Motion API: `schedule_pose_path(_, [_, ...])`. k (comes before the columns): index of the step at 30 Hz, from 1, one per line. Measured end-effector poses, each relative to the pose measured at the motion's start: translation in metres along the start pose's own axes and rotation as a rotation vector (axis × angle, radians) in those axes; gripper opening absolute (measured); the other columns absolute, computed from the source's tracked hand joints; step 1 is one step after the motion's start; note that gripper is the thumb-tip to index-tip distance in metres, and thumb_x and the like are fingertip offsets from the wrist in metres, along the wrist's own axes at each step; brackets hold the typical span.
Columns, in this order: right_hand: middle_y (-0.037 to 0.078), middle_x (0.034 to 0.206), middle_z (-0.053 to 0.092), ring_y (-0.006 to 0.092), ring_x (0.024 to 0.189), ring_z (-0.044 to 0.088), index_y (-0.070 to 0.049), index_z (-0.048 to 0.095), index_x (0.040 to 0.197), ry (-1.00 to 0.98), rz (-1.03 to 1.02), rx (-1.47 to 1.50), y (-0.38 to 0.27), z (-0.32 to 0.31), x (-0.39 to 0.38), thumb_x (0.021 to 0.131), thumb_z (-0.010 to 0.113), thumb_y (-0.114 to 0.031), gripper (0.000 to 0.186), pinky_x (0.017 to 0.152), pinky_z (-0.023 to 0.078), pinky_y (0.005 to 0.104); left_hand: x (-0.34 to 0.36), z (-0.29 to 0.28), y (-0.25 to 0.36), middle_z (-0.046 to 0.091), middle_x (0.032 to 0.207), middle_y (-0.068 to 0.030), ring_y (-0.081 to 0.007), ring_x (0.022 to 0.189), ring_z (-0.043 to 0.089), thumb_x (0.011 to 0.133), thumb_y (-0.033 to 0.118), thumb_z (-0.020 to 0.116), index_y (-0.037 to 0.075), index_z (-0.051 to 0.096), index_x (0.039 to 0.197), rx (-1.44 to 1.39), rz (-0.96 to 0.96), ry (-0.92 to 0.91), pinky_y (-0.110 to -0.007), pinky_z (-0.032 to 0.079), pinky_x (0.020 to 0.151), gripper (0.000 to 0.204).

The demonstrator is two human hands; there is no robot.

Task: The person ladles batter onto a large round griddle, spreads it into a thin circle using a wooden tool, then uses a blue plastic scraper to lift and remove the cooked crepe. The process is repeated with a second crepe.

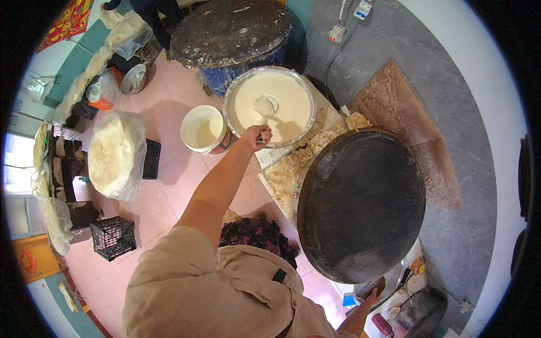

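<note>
My left hand [257, 136] grips the handle of a ladle [265, 106], whose bowl is in pale batter inside a wide metal basin [231, 96]. A white bucket [191, 128] of similar pale liquid stands left of the basin. A large round black griddle [360, 203] lies to the right, with flaky pale scraps [304, 149] beside it. At the lower right, my right hand [370, 297] is closed around a brown object at a metal dish [394, 279] below the griddle's edge; I cannot make out what that object is.
A blue barrel [217, 79] with a dark crusted lid stands behind the basin, near a person in dark clothes [152, 17]. Bagged pale sheets [115, 155], black crates [112, 236] and a metal bowl [134, 79] are to the left. Power cords [332, 56] run along the grey surface behind.
</note>
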State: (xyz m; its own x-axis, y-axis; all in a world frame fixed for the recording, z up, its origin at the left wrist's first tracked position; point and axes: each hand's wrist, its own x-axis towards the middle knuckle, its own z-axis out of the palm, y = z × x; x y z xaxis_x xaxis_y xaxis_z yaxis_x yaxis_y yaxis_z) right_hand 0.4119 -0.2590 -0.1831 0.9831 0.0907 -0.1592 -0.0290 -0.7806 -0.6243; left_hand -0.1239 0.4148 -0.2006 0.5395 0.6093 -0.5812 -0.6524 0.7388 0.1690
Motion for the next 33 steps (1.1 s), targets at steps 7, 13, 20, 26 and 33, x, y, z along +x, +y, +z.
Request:
schedule_pose_path(7, [0.025, 0.098, 0.068, 0.0345, 0.081, 0.065, 0.012, 0.063, 0.107, 0.085, 0.048, -0.08, 0.016, -0.019, -0.002, 0.077, 0.076, -0.031, 0.054, 0.076, 0.053, 0.0435, -0.083, 0.004, 0.012, 0.062, 0.085, -0.0198, -0.0347, 0.068, 0.062, 0.087, 0.011, 0.056, 0.005, 0.048, 0.121, 1.517, 0.782, 0.404, -0.044, 0.051, 0.062, 0.036])
schedule_pose_path(13, [0.028, 0.102, 0.066, 0.0383, 0.085, 0.065, 0.014, 0.064, 0.104, 0.02, 0.14, -0.246, -0.057, -0.018, -0.037, 0.077, 0.075, -0.038, 0.059, 0.078, 0.053, 0.0447, -0.073, 0.053, 0.036, 0.063, 0.106, -0.0263, -0.0437, 0.095, 0.062, 0.086, 0.012, 0.056, 0.013, 0.04, 0.141, 1.843, 0.833, 0.53, -0.049, 0.049, 0.083, 0.057])
schedule_pose_path(20, [0.026, 0.101, 0.067, 0.035, 0.086, 0.064, 0.015, 0.063, 0.103, 0.004, 0.004, -0.162, -0.052, -0.025, -0.03, 0.076, 0.076, -0.032, 0.055, 0.08, 0.052, 0.0419, 0.033, 0.073, 0.051, 0.066, 0.104, -0.0209, -0.0378, 0.095, 0.065, 0.087, 0.016, 0.052, 0.016, 0.04, 0.141, 2.002, 0.702, 0.713, -0.046, 0.052, 0.082, 0.055])
schedule_pose_path(26, [0.023, 0.095, 0.068, 0.0318, 0.081, 0.065, 0.012, 0.064, 0.103, 0.012, -0.084, -0.281, 0.004, -0.047, -0.015, 0.077, 0.073, -0.028, 0.049, 0.074, 0.053, 0.0404, 0.073, 0.072, 0.022, 0.064, 0.106, -0.0241, -0.0394, 0.096, 0.063, 0.088, 0.017, 0.052, 0.011, 0.038, 0.142, 1.896, 0.654, 0.67, -0.048, 0.05, 0.086, 0.056])
schedule_pose_path(33, [0.023, 0.095, 0.069, 0.0328, 0.083, 0.066, 0.014, 0.065, 0.099, -0.117, -0.013, 0.155, 0.048, -0.057, -0.027, 0.075, 0.074, -0.026, 0.048, 0.075, 0.054, 0.04, 0.048, 0.068, -0.002, 0.065, 0.095, -0.0263, -0.0388, 0.089, 0.065, 0.085, 0.006, 0.044, 0.006, 0.03, 0.146, 2.075, 0.56, 0.448, -0.047, 0.052, 0.08, 0.062])
